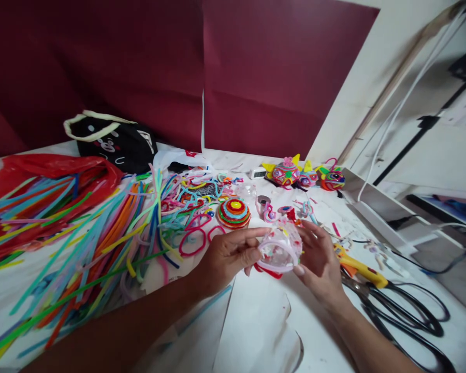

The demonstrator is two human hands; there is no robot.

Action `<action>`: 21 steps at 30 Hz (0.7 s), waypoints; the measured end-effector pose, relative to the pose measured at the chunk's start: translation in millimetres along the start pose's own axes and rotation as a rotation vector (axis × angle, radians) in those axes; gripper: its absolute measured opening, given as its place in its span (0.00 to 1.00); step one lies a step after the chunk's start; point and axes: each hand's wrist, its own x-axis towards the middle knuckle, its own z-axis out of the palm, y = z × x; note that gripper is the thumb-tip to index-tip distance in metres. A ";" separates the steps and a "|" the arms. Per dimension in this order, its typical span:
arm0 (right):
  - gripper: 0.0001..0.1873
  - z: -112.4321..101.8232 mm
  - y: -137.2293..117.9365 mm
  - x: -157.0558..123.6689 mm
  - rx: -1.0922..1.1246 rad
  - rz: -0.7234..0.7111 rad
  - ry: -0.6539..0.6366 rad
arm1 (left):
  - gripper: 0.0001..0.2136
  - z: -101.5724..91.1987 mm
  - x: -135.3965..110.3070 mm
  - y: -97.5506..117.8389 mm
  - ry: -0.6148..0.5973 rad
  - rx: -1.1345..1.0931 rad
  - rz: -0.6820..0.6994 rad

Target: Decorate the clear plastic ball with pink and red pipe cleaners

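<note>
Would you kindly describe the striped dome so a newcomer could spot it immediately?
On the white table, look just right of the sprawling pile of coloured pipe cleaners. The round dome of coiled pipe cleaners sits beyond the left hand. Unlike the loose loops nearby, it shows concentric rings around a yellow centre.

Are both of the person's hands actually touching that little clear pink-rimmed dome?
Touching. The head view shows the left hand and the right hand with fingers pressed against opposite sides of the clear dome, lifted above the table.
</note>
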 end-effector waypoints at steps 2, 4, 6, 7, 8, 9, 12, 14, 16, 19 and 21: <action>0.37 0.0 -0.1 -0.1 0.000 0.000 0.004 | 0.16 0.1 -0.6 1.3 -0.009 -0.011 -0.007; 0.37 0.4 -1.0 -0.4 -0.014 0.006 0.011 | 0.16 0.2 -1.0 2.0 -0.012 -0.013 -0.014; 0.38 0.9 -2.2 -0.7 -0.036 0.018 0.014 | 0.16 0.4 -1.2 2.3 -0.006 -0.010 -0.019; 0.38 1.1 -2.7 -0.7 -0.047 0.023 0.016 | 0.16 0.6 -1.1 2.4 -0.004 -0.010 -0.018; 0.39 1.1 -3.2 -0.7 -0.058 0.027 0.018 | 0.16 0.7 -1.0 2.4 -0.001 -0.011 -0.016; 0.39 1.1 -3.5 -0.6 -0.069 0.029 0.020 | 0.16 0.7 -0.9 2.4 0.003 -0.011 -0.014; 0.39 0.8 -2.8 0.1 -0.092 0.023 0.015 | 0.15 -0.4 0.0 0.4 0.010 0.014 -0.005; 0.39 0.7 -1.1 0.6 -0.098 0.019 0.012 | 0.14 -2.4 1.1 -3.3 0.012 0.034 0.002; 0.39 0.9 0.9 1.0 -0.098 0.023 0.010 | 0.14 -4.8 3.0 -8.7 0.030 0.042 0.000; 0.39 1.6 3.4 1.2 -0.099 0.049 0.022 | 0.14 -7.4 6.8 -16.7 0.103 0.020 -0.032; 0.39 2.0 3.9 1.3 -0.114 0.069 0.050 | 0.17 -7.7 9.2 -20.6 0.166 -0.002 -0.052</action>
